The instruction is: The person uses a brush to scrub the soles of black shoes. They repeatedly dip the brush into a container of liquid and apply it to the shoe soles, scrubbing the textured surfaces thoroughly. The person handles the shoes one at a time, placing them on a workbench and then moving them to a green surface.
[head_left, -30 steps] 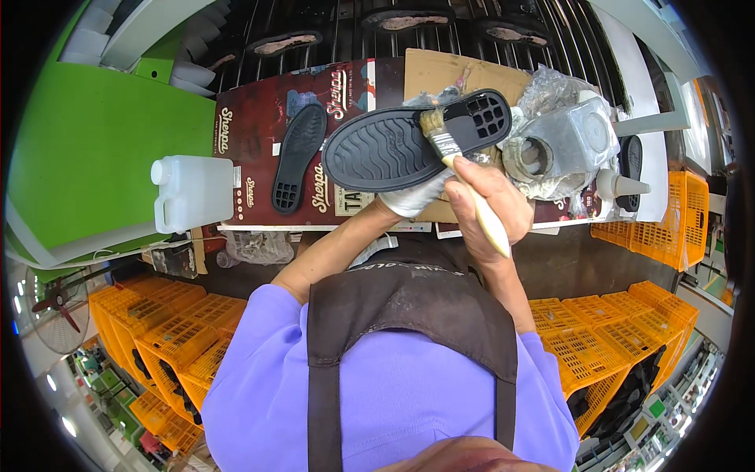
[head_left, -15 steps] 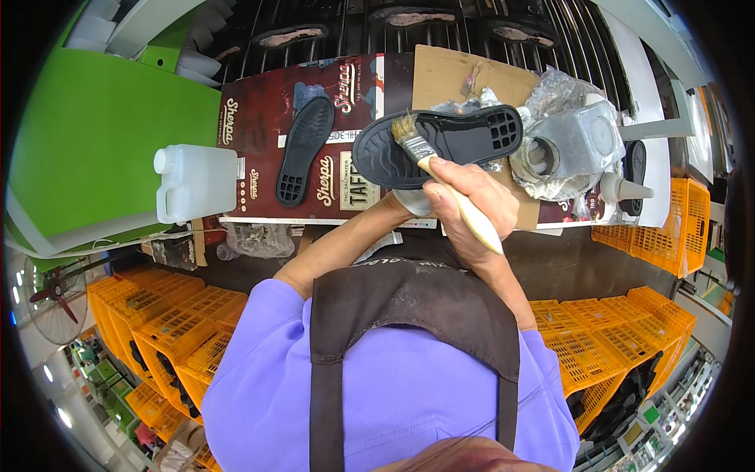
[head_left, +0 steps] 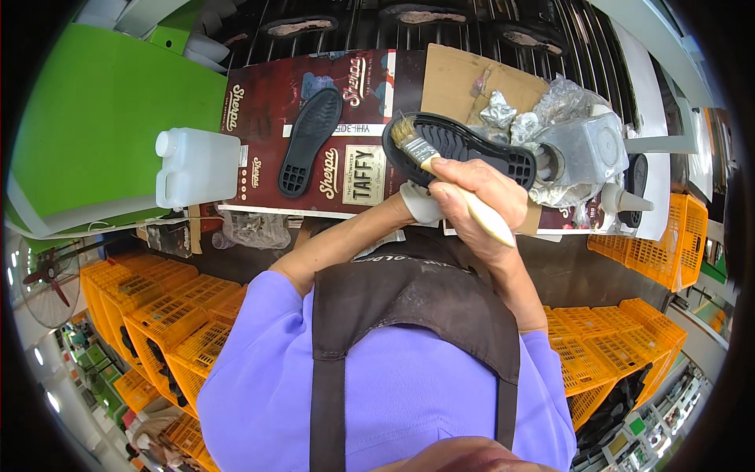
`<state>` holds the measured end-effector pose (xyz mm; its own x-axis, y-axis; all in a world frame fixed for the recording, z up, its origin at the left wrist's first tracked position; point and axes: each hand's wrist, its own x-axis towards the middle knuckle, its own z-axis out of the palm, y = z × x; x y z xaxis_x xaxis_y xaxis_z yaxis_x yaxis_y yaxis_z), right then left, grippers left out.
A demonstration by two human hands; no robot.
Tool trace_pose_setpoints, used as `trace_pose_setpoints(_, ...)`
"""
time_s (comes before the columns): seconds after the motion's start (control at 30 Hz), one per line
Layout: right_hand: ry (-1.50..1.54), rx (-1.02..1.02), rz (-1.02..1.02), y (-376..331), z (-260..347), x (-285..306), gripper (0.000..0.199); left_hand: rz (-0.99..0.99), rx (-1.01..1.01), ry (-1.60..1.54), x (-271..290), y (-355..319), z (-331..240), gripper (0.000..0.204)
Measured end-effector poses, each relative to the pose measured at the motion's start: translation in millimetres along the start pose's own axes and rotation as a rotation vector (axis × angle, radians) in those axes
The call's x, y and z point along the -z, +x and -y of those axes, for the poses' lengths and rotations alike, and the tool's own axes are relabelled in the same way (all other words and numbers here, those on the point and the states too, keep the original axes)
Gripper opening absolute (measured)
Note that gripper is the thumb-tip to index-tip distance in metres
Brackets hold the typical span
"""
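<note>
My right hand (head_left: 485, 193) is closed round the pale handle of a paintbrush (head_left: 494, 224). Its bristles touch the toe end of a black shoe sole (head_left: 444, 135), whose treaded side faces up. Beneath that sole is my left hand (head_left: 422, 204), in a white glove or covering; it holds the sole up, and its fingers are hidden. Another black shoe sole (head_left: 310, 143) lies on the printed maroon cardboard (head_left: 263, 118) to the left. Right of the held sole, a clear plastic container (head_left: 590, 149) lies on its side with its mouth toward the sole.
A translucent white jug (head_left: 198, 167) stands at the left, beside a green surface (head_left: 118, 118). Crumpled plastic film and a nozzle bottle (head_left: 625, 200) are at the right. Soles lie on the roller conveyor (head_left: 366, 31) beyond. Orange crates (head_left: 605, 342) are stacked on both sides.
The held sole has shifted right and tilted, its heel end now lower and by the container's mouth. Both hands have moved slightly right with it; the brush is still at the toe end.
</note>
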<state>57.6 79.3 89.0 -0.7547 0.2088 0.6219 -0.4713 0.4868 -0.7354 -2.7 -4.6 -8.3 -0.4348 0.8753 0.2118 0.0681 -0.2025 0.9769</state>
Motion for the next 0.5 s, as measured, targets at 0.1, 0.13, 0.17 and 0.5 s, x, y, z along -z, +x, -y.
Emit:
trace_pose_setpoints(0.1, -0.025, 0.015, 0.054, 5, -2, 8, 0.019, 0.055, 0.032, 0.024, 1, -3, -1, 0.018)
trace_pose_setpoints(0.13, -0.035, 0.015, 0.077, 7, -2, 11, 0.018, 0.121, 0.109, 0.036, 2, -5, 4, 0.023)
trace_pose_setpoints(0.17, -0.040, -0.010, 0.110, 9, 0, 15, 0.018, 0.187, 0.186, 0.048, 4, -6, 9, 0.028)
trace_pose_setpoints(0.5, -0.020, -0.038, 0.354, 23, -27, 45, 0.016, 0.410, 0.283, -0.179, 15, -3, -28, 0.047)
